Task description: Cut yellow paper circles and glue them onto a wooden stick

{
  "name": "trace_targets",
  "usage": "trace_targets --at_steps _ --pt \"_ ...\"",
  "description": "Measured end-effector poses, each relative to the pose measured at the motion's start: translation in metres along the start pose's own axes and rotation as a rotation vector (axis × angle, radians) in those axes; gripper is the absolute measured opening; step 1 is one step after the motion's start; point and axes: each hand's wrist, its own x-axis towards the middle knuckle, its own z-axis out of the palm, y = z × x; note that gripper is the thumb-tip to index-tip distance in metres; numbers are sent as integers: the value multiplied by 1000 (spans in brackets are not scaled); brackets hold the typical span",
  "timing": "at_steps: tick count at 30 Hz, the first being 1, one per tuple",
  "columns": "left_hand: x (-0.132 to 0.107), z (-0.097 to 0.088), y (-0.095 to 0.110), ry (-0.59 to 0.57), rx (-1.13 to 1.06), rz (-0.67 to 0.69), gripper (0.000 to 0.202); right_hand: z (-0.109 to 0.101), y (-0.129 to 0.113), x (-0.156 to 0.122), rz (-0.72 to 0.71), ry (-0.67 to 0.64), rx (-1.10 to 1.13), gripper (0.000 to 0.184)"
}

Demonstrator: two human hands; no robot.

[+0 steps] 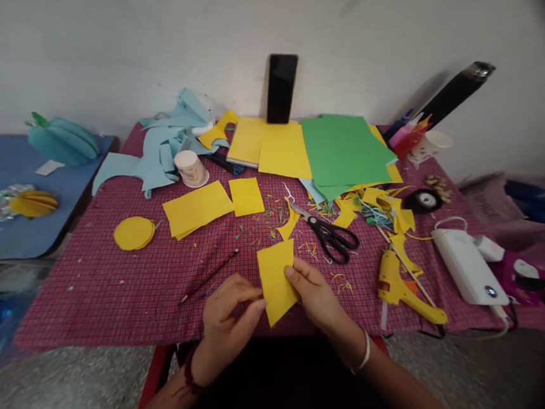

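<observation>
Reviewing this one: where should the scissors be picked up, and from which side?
Probably by the black handle loops, coming from the near right: the scissors appear to lie flat, loops turned toward the person's right, blades pointing away to the far left.

A checked red cloth covers the table (102, 291). Left of the black-handled scissors (328, 232) lie a pencil (209, 276), yellow discs (132, 233) and a paper cup (190, 167); right of them, a yellow glue gun (394, 284) and white device (466, 267).
</observation>
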Motion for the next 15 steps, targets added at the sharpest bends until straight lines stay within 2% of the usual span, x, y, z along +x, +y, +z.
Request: trace_targets --at_steps 4,6,10,15 --pt "4 4 -3 -109 -602 -298 22 4 3 2 102 12 113 31" --pt "4 9 -7 -158 -766 -435 33 7 3 2 118 2 105 32" --pt "0 14 -13 -192 -819 -590 43 8 4 0 112 -35 61 30" --pt "-3 13 -11 -163 -824 -638 37 6 8 -2 97 -88 80 24"
